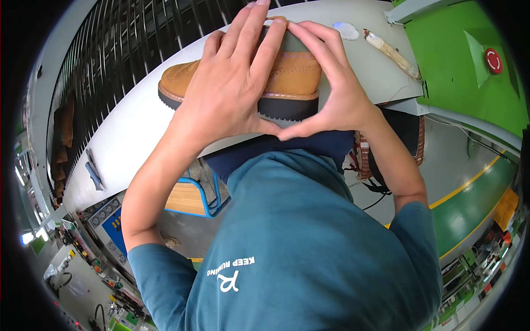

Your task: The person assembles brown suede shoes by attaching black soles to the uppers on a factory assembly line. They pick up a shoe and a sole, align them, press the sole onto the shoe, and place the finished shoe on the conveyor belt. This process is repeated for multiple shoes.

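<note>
A tan boot (292, 77) with a dark, toothed sole lies on the white table, toe to the left and sole toward me. My left hand (229, 83) is laid over its middle, fingers stretched and slightly apart, covering part of the upper. Around the heel end curves my right hand (342, 83), its fingertips at the boot's collar. White table shows between the heel and my right palm. Both thumbs stretch inward and meet just below the sole. Neither hand visibly clamps the boot.
On the white table (127, 124) lie a small dark tool (94, 172), a whitish lump (346, 31) and a pale wrapped stick (392, 53). Dark metal bars (149, 36) run behind. At right, a green machine panel carries a red button (493, 61). Below is a blue-framed stool (187, 198).
</note>
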The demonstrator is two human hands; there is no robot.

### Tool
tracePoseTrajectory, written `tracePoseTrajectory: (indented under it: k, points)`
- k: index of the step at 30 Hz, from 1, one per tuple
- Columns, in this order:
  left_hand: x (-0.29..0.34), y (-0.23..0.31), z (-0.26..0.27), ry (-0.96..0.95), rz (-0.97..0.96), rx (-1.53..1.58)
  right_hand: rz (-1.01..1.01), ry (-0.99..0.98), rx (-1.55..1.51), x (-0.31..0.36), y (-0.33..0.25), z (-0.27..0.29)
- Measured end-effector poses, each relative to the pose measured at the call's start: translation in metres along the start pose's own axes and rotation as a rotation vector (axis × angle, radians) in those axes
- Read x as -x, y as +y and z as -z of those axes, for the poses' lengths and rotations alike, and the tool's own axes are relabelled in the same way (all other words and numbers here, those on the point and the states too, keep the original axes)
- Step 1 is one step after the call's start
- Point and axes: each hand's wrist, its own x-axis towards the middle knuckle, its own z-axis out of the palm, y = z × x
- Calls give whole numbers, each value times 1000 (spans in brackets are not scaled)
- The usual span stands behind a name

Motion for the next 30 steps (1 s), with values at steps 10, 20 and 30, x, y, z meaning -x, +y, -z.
tracePoseTrajectory:
  k: [10,20,30]
  points:
    - [-12,6,-2,0,29,43,31,32,-182,5,27,-5]
    - [-2,9,0,68,69,116,68,140,-131,3,30,-19]
    - [32,-21,5,581,4,516,-535,190,-886,-9,1,-36]
